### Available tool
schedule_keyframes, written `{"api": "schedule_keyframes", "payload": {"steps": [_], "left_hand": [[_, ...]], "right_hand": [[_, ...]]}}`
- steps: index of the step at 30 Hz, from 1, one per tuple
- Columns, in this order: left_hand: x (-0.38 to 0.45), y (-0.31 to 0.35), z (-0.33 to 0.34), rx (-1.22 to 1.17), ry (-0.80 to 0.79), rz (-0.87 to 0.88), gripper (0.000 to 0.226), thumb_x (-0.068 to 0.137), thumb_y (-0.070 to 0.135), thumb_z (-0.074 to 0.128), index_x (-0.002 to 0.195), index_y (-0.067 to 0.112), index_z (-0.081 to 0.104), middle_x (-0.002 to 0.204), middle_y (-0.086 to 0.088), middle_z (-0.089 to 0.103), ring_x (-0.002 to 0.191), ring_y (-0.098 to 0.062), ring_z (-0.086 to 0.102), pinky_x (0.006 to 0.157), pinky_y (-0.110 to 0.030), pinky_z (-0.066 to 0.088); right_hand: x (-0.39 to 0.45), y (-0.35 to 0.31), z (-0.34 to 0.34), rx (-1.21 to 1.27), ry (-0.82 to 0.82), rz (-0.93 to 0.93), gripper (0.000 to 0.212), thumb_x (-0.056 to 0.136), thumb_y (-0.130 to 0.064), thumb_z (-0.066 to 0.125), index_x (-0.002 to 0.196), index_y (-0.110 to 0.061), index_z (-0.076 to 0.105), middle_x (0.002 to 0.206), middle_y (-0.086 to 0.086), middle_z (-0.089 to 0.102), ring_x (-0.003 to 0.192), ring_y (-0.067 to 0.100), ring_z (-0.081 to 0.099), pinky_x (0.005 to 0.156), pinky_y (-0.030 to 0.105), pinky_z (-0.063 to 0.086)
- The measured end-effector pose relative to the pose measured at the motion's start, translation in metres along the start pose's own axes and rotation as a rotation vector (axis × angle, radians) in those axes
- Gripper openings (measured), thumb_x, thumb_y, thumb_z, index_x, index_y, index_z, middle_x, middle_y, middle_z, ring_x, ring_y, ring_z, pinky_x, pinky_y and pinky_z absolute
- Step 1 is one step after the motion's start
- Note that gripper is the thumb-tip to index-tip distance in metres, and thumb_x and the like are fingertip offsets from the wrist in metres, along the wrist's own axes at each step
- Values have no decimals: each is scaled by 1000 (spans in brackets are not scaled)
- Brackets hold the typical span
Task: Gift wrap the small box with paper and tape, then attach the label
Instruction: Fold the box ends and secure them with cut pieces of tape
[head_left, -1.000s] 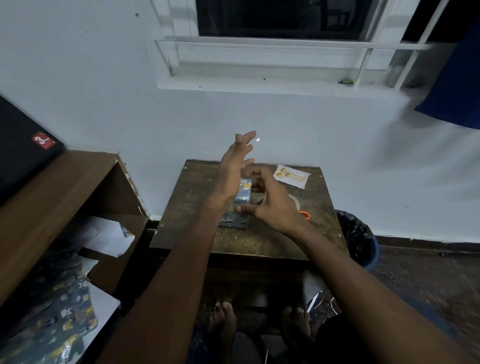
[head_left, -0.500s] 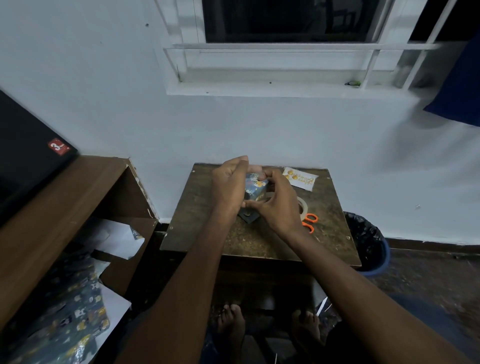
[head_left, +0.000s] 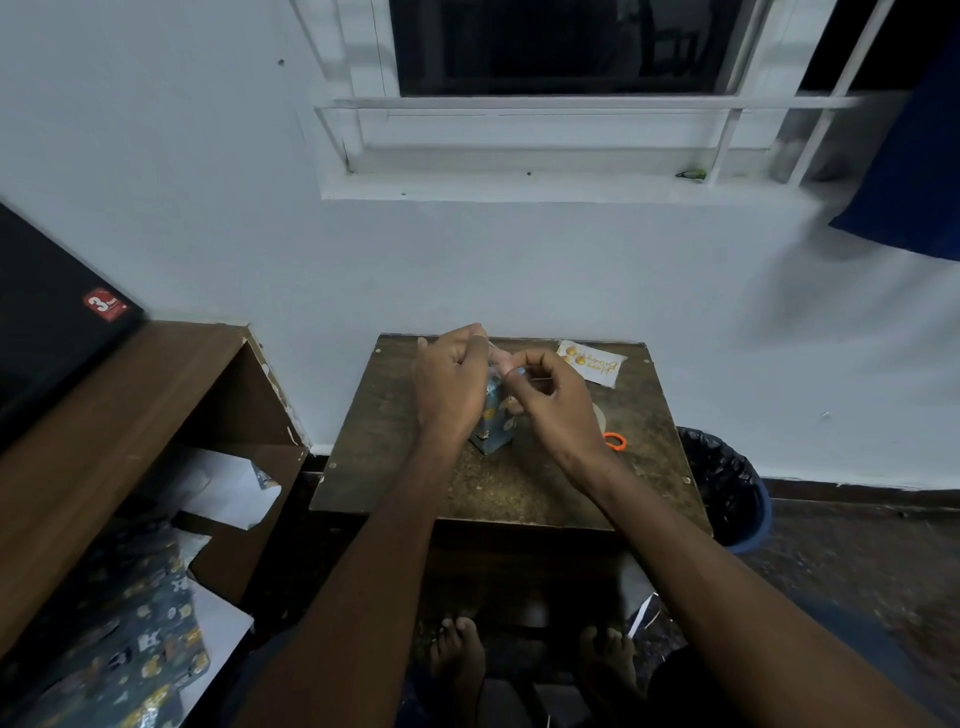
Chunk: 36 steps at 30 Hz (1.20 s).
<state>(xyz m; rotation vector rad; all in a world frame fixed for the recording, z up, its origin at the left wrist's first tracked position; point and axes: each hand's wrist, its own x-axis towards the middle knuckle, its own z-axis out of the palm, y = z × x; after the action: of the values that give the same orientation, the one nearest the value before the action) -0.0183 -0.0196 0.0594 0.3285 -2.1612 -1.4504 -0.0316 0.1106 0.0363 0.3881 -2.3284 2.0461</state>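
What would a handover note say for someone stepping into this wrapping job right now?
Left hand: fingers curled against the small box in blue patterned wrapping paper, which stands on end on the dark wooden table.
Right hand: fingers pinching at the box's upper end; whether tape is between them cannot be told.
White label with yellow print: lying at the table's far right, unattached.
Orange-handled scissors: behind the right wrist.
Done: paper around the box.
Left: finish and tape the ends, attach the label.

The small box in blue paper with little yellow pictures (head_left: 492, 427) stands tilted on one corner on the table. The white label with gold print (head_left: 589, 362) lies flat near the back right corner.
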Motion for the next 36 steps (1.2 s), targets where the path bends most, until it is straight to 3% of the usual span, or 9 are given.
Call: {"api": "schedule_keyframes", "payload": {"steps": [3, 7, 13, 16, 18, 20, 25, 30, 36], "left_hand": [[-1, 0, 1, 28, 1, 18, 43, 105, 16, 52, 78, 17, 85, 76, 32, 62, 89, 27, 56, 132, -36, 10], [-1, -3, 4, 48, 2, 49, 43, 106, 14, 51, 80, 15, 85, 89, 24, 67, 92, 31, 52, 131, -34, 13], [1, -7, 5, 47, 3, 89, 41, 105, 14, 52, 80, 15, 85, 96, 17, 75, 95, 28, 54, 128, -37, 22], [5, -11, 0, 74, -25, 131, 27, 99, 16, 63, 85, 20, 86, 118, 5, 78, 111, 10, 63, 113, -34, 45], [8, -16, -4, 126, -77, 192, 13, 91, 16, 75, 92, 20, 87, 126, 0, 76, 117, -5, 67, 101, -21, 52], [11, -19, -7, 155, -127, 225, 13, 85, 13, 82, 94, 21, 87, 128, -2, 76, 117, -7, 68, 95, -7, 47], [16, -20, -12, 163, -161, 245, 16, 84, 12, 85, 96, 21, 86, 129, -3, 75, 118, -10, 69, 102, -28, 55], [15, -18, -13, 175, -150, 243, 19, 83, 13, 87, 100, 21, 86, 129, -2, 75, 116, -9, 69, 98, -21, 55], [17, -18, -13, 149, -109, 171, 42, 84, 15, 86, 125, 15, 78, 121, 7, 75, 107, -3, 69, 93, -12, 54]], "right_hand": [[2, 1, 1, 43, 32, 32, 12, 102, -33, 62, 93, -27, 69, 85, -6, 71, 84, 29, 73, 82, 59, 60], [5, 4, 2, 33, 46, 52, 3, 89, -36, 65, 88, -37, 68, 93, -1, 71, 93, 33, 71, 84, 59, 60], [7, 5, 2, 60, 60, 58, 6, 84, -33, 70, 90, -32, 68, 90, -2, 69, 94, 33, 70, 82, 57, 61], [7, 5, 0, 52, 52, 75, 20, 84, -36, 75, 93, -20, 65, 83, -4, 66, 83, 26, 68, 80, 60, 60], [8, 4, -2, 50, 39, 80, 27, 84, -38, 76, 93, -15, 64, 81, -3, 64, 79, 19, 65, 80, 61, 59], [8, 2, -3, 42, 31, 76, 31, 82, -41, 76, 92, -14, 63, 82, -1, 64, 78, 18, 64, 80, 61, 58], [10, 4, -6, 37, 16, 82, 27, 81, -37, 78, 89, -15, 63, 77, -5, 63, 76, 17, 66, 80, 61, 59], [13, 7, -8, 42, -7, 94, 20, 88, -24, 79, 90, -13, 63, 75, -6, 64, 73, 16, 70, 82, 60, 60], [10, 4, -12, 32, -34, 102, 14, 89, -14, 78, 96, -9, 67, 79, -2, 66, 73, 16, 71, 83, 53, 63]]}}
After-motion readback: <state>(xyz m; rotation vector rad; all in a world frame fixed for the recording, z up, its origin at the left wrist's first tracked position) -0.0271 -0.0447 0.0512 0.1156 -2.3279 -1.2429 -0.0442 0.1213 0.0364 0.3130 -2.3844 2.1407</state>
